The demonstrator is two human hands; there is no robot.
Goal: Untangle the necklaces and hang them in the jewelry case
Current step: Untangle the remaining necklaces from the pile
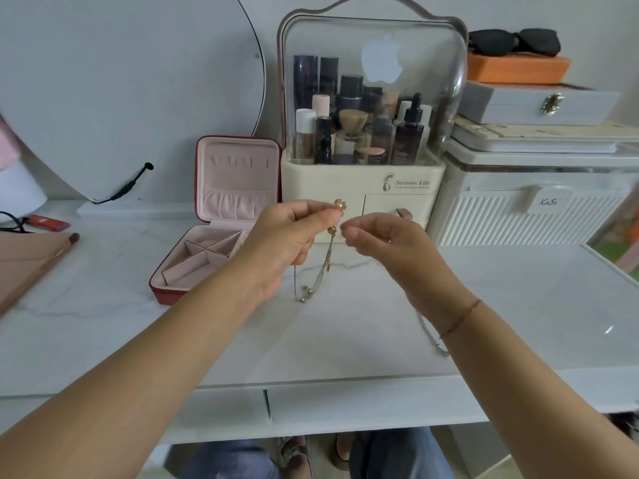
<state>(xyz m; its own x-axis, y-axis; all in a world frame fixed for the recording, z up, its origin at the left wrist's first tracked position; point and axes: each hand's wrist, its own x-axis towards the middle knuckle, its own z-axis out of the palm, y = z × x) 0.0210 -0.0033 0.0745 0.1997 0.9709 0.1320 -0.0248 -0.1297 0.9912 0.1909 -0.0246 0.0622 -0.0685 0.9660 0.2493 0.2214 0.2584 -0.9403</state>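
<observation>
My left hand (287, 236) pinches a gold necklace (326, 257) near its flower charm, lifted above the white marble table (345, 340). The tangled chains hang down from my fingers to the tabletop. My right hand (383, 243) is close beside it, fingertips pinched together on a thin strand. A silver chain (432, 335) lies on the table, partly hidden under my right wrist. The red jewelry case (224, 216) stands open at the left, its pink lid upright with a row of hooks and nothing hanging on them.
A clear-domed cosmetics organizer (366, 133) full of bottles stands right behind my hands. White ribbed box (532, 209) with stacked boxes and sunglasses at the right. Round mirror (121, 81) at the left, a makeup brush (65, 247) on a tan pad.
</observation>
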